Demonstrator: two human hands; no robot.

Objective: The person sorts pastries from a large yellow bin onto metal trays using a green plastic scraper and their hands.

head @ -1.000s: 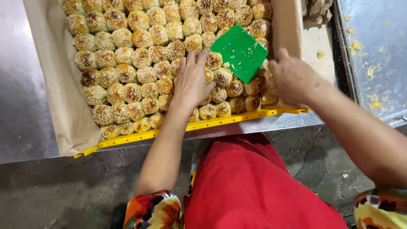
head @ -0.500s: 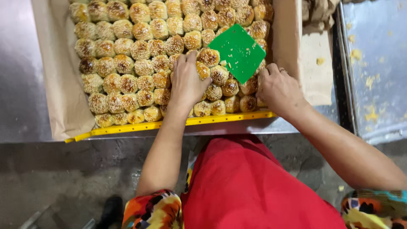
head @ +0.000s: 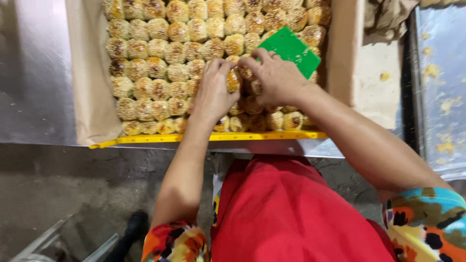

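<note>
Golden-brown round baked buns [head: 167,73], glazed and speckled on top, sit packed edge to edge on a brown paper liner [head: 90,97] in a tray with a yellow front rim [head: 160,139], which rests on the steel desk [head: 34,73]. Both hands meet near the tray's front right: the left hand [head: 213,94] lies palm down with fingers curled round one bun [head: 233,80], and the right hand [head: 276,77] pinches the same bun from the other side, so the two grasp it between them. To do this well, I judge the fingertips should go low on the bun's sides where it joins its neighbours, then ease it apart with a light pull rather than a squeeze, as the glazed tops look easy to dent. A green flat plastic scraper [head: 291,48] lies on the buns just beyond the right hand.

Counted: two hands, one scraper, one tray, one liner. About nine buns show across each full row; seven rows show, with the top cut off and some buns hidden under the hands, so no exact total can be told.
</note>
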